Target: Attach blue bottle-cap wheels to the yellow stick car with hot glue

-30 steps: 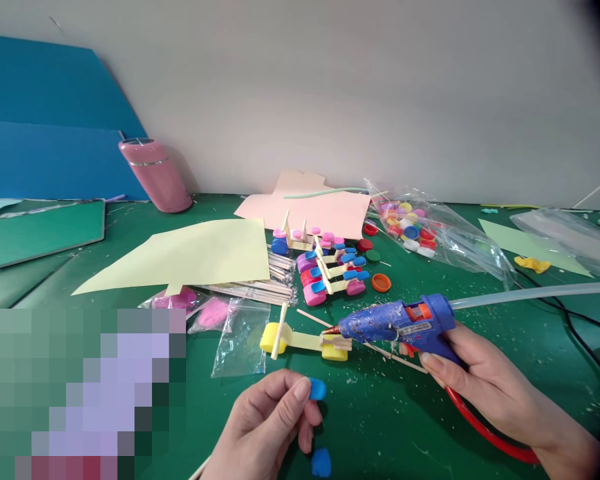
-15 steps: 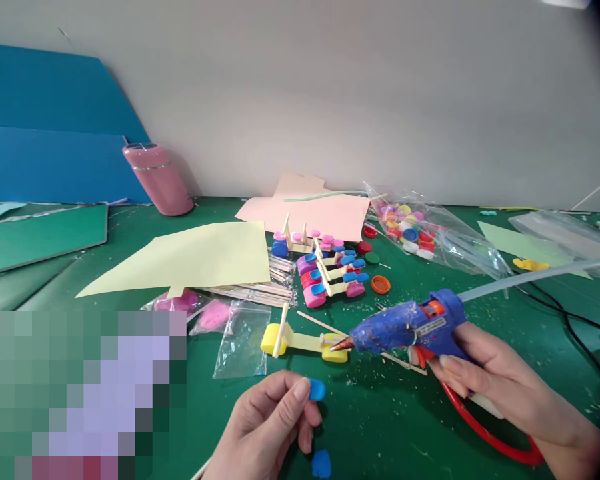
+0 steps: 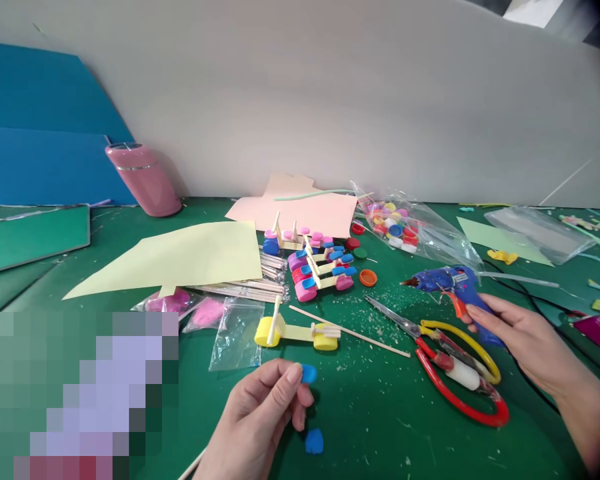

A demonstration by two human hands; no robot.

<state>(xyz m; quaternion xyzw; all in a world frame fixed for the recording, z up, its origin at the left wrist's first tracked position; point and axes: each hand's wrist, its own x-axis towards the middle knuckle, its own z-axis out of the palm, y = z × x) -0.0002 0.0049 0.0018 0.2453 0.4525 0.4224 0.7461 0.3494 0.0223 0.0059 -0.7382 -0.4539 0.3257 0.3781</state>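
Between thumb and fingers, my left hand (image 3: pixel 265 413) pinches a small blue oval piece (image 3: pixel 309 374). Just below it on the green table lies another blue piece (image 3: pixel 314 441). Beyond the hand stands a small model (image 3: pixel 297 333) with yellow wheels, a pale crossbar and an upright stick. At the right, my right hand (image 3: pixel 515 327) grips the handle of a blue glue gun (image 3: pixel 445 279), its copper tip pointing left. Red- and yellow-handled scissors (image 3: pixel 453 363) lie near this hand. A thin stick (image 3: pixel 350 331) rests between the model and the scissors.
Several finished-looking models (image 3: pixel 320 270) stand mid-table, with an orange cap (image 3: pixel 367 277) beside them. Behind are a bag of coloured caps (image 3: pixel 397 223), pink paper (image 3: pixel 300 212) and a pink tumbler (image 3: pixel 145 180). Yellow paper (image 3: pixel 180 260) covers stick packs. A black cable runs at right.
My right hand has carried the glue gun away from the yellow-wheeled model, rightward and back, uncovering the scissors. My left hand still holds the blue piece. The view has shifted slightly.
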